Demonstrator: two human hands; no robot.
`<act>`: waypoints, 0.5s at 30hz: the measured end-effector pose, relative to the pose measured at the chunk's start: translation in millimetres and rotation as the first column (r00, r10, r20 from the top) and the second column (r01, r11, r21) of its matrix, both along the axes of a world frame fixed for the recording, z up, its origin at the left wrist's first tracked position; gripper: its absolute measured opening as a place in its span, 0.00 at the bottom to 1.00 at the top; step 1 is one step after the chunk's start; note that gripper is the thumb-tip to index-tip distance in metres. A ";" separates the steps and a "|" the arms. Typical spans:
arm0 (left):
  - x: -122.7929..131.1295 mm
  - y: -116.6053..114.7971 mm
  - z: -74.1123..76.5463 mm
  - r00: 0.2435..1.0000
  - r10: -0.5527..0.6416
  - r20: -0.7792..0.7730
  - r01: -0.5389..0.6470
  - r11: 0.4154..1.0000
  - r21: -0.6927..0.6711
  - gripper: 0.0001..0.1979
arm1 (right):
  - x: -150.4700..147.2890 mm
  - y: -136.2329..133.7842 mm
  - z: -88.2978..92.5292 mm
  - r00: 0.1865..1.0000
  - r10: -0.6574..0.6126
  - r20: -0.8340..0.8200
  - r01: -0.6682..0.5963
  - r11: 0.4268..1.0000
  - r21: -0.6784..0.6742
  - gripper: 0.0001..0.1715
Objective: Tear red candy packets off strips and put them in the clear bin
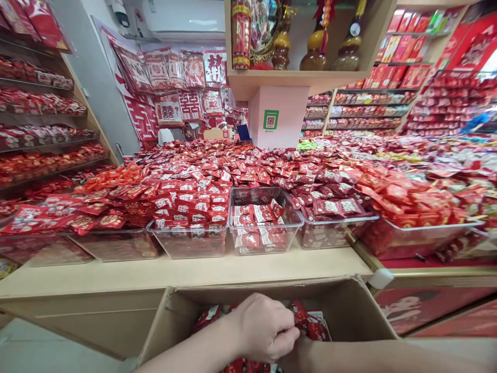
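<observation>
An open cardboard box stands before me with small red printed packets inside. My left hand is over the middle of the box, its fingers curled closed. What it grips, if anything, is hidden. Right beside it, lower in the box, is my right hand; it is blurred and its fingers do not show. Packets lie behind both hands and below the left wrist. On the counter beyond the box, a clear plastic bin holds several red and white packets in a low layer.
The pale wooden counter runs behind the box. A row of clear bins heaped with red packets lines it, including one bin to the left and another bin to the right. A pillar with a shelf overhead rises behind.
</observation>
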State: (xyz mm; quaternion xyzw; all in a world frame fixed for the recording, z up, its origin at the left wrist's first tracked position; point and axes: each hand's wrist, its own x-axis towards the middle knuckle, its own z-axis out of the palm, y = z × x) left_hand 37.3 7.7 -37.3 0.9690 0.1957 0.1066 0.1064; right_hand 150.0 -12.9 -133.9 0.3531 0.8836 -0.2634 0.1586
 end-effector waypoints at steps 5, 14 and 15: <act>-6.7 -3.1 -14.6 0.831 0.107 -0.546 -0.288 0.923 -0.257 0.15 | 0.2 -12.1 -5.1 0.983 0.059 0.175 -0.056 0.998 -0.021 0.23; -16.0 17.3 -9.9 0.803 0.126 -0.583 -0.359 0.883 -0.302 0.23 | -5.4 -6.4 21.3 0.977 0.093 0.193 -0.124 0.980 0.154 0.14; -17.3 19.1 -4.1 0.811 0.087 -0.579 -0.349 0.866 -0.359 0.24 | -3.3 -2.8 35.1 0.987 0.088 0.133 -0.113 0.973 0.199 0.13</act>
